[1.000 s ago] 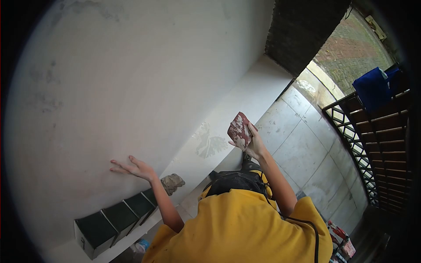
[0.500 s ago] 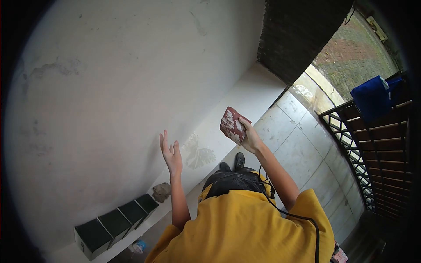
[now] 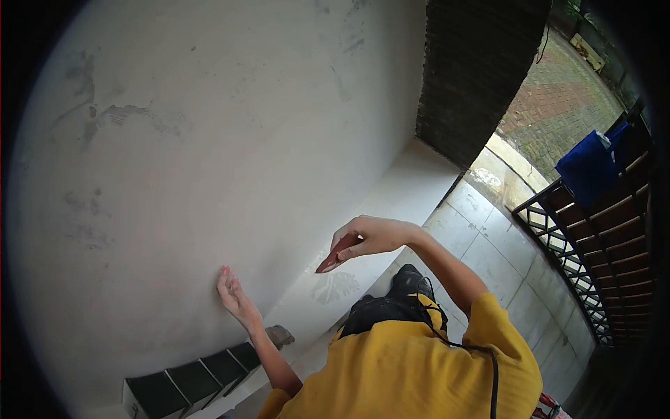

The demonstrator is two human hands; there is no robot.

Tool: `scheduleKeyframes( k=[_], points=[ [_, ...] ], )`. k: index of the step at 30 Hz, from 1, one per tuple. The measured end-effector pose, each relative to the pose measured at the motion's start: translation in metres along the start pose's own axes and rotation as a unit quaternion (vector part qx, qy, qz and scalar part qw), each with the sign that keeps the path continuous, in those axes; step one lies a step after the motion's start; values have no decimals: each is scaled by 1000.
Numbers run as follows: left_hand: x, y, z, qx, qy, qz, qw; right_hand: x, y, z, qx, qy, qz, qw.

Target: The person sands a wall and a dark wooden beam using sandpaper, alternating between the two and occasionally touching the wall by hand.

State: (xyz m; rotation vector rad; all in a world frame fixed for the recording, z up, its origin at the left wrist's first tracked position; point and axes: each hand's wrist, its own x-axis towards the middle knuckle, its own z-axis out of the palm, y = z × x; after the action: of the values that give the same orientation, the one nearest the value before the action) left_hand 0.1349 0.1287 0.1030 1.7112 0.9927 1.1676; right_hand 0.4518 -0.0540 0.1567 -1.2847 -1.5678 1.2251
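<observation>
A large white plastered wall with grey patches fills the left of the head view. My left hand is low, fingers spread, fingertips against or very near the wall. My right hand is shut on a reddish-brown sanding pad smeared with white dust, held edge-on close to the wall's lower part. My yellow shirt and dark trousers show below.
Dark rectangular boxes stand in a row at the wall's foot, with a crumpled cloth beside them. A dark brick pillar rises at the right. A metal gate with a blue cloth borders the tiled floor.
My right hand has turned the pad over and brought it down toward the wall. My left hand dropped from mid-air back to the wall, lower left.
</observation>
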Motion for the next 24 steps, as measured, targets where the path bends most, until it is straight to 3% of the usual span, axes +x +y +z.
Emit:
scheduleKeyframes(
  k=[4,7,9,10,11,12,15,18,21,24],
  points=[
    [-1,-2,-7,7,34,8,999,29,-26,-41,112,-176,-148,967],
    [-6,-8,-2,14,82,14,996,67,0,-95,334,-253,-285,862],
    [-11,2,9,26,114,7,993,83,16,-137,330,-16,-123,936],
    [-14,8,18,28,132,4,991,81,21,-149,140,147,-104,974],
    [-17,14,27,30,151,0,988,77,27,-159,-59,302,-81,948],
    [-18,17,36,33,168,-3,985,72,31,-168,-250,440,-57,861],
    [-16,20,66,32,217,-5,976,33,48,-188,41,310,-37,949],
    [-4,33,102,55,259,22,964,-9,49,-204,13,281,-1,960],
    [15,45,134,90,283,78,952,-40,51,-226,140,284,17,948],
    [35,77,174,105,314,124,935,-63,41,-247,23,418,-32,908]
  ],
)
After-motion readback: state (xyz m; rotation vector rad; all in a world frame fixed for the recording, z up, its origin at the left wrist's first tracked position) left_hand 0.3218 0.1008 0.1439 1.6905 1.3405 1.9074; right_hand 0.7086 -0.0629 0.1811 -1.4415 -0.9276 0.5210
